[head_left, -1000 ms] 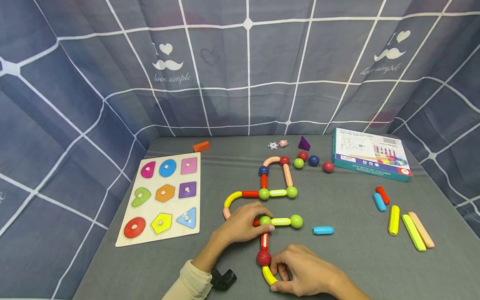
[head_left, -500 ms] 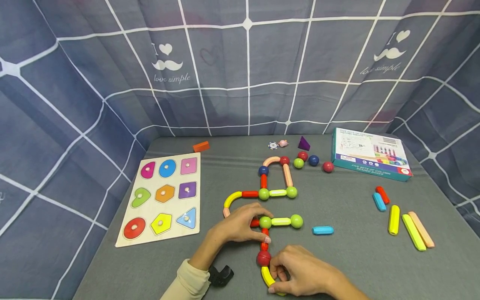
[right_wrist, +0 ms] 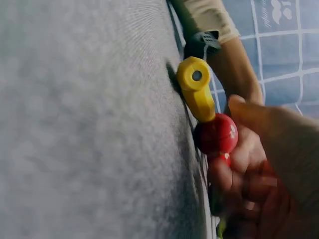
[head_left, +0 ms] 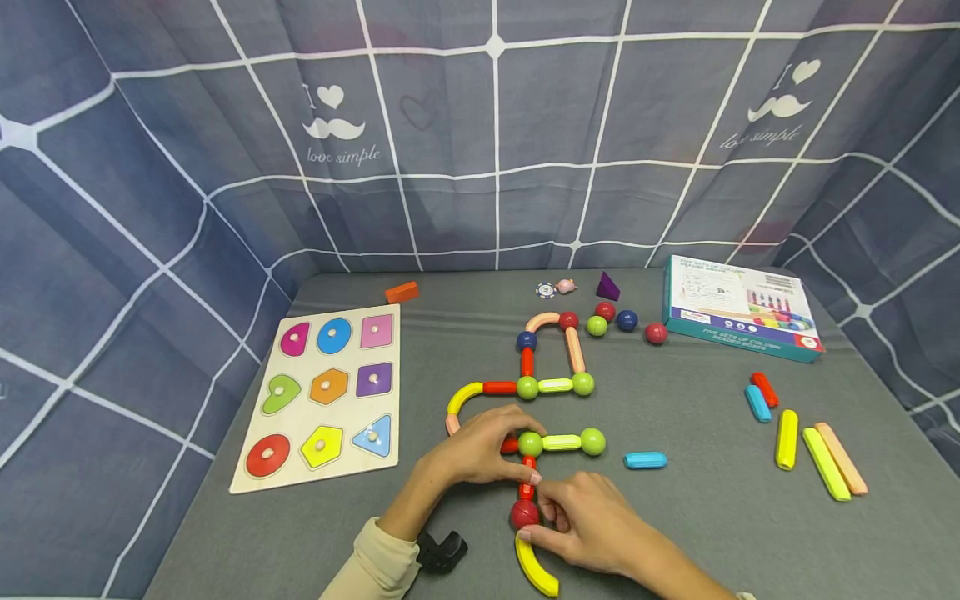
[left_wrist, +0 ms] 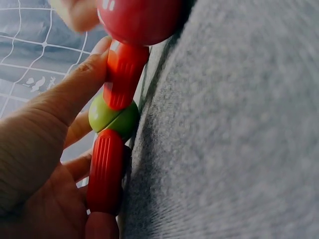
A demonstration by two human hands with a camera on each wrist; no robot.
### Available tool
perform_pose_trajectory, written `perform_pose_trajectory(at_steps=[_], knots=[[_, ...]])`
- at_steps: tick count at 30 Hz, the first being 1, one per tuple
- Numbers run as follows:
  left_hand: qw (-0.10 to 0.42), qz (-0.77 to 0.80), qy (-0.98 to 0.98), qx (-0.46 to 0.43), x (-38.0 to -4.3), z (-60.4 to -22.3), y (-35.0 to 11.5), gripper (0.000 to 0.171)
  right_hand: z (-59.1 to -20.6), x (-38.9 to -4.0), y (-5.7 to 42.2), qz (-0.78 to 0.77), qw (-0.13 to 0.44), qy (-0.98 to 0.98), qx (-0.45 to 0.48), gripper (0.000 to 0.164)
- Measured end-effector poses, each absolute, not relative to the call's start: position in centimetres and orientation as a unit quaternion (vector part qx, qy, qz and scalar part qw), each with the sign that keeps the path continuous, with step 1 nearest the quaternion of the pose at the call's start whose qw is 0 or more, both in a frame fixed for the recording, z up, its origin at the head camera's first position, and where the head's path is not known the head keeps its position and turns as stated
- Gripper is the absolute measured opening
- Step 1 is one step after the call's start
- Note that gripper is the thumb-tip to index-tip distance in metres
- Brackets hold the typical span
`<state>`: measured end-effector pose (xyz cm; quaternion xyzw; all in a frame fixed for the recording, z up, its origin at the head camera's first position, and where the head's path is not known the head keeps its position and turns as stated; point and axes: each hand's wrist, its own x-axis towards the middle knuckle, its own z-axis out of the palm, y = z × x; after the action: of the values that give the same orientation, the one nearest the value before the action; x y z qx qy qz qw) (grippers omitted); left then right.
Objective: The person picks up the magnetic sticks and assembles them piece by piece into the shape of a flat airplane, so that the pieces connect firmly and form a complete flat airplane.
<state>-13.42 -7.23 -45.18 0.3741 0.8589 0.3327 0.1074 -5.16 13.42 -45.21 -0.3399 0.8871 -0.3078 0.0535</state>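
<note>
My left hand point(head_left: 476, 446) bends over a chain of magnetic rods and balls. Its thumb presses a red rod point(left_wrist: 122, 74), and its other fingers reach behind the green ball point(left_wrist: 113, 117). That rod links the green ball to a red ball point(head_left: 524, 514). From the red ball a curved yellow rod point(head_left: 534, 571) runs toward the front edge. My right hand point(head_left: 588, 521), loosely bent and blurred in the wrist views, hovers over the red ball. In the right wrist view its thumb and fingers lie either side of that ball point(right_wrist: 219, 134), with no clear grip. The yellow rod's end is free.
A blue rod point(head_left: 645, 460) lies right of the chain, more rods farther right. Loose balls point(head_left: 627, 321) and a box point(head_left: 742, 308) stand at the back right. A shape puzzle board point(head_left: 322, 396) lies left. A black object point(head_left: 442, 552) sits by the left wrist.
My left thumb has shifted from the green ball onto the red rod. My right hand has let go of the curved yellow rod and moved up beside the red ball; the yellow rod's end swung slightly left.
</note>
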Motion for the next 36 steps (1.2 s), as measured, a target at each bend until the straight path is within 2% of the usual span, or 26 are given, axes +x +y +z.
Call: perform_pose_trajectory(at_steps=[6, 18, 23, 29, 36], knots=[[0.103, 0.324, 0.866, 0.366, -13.3, -45.1, -7.2, 0.055, -45.0, -5.4, 12.5, -0.230, 0.039, 0.923, -0.307, 0.052], [0.072, 0.305, 0.873, 0.373, -13.2, -45.2, -6.9, 0.055, -45.2, -5.4, 12.3, -0.204, -0.004, 0.914, -0.349, 0.050], [0.096, 0.328, 0.855, 0.390, -13.4, -44.9, -7.4, 0.053, -45.1, -5.5, 12.8, -0.216, 0.001, 0.914, -0.343, 0.045], [0.141, 0.349, 0.833, 0.405, -13.7, -44.8, -8.0, 0.066, -45.2, -5.7, 13.5, -0.225, -0.003, 0.913, -0.339, 0.035], [0.156, 0.343, 0.841, 0.388, -13.7, -44.8, -7.9, 0.068, -45.2, -5.7, 13.6, -0.220, 0.007, 0.912, -0.347, 0.038]])
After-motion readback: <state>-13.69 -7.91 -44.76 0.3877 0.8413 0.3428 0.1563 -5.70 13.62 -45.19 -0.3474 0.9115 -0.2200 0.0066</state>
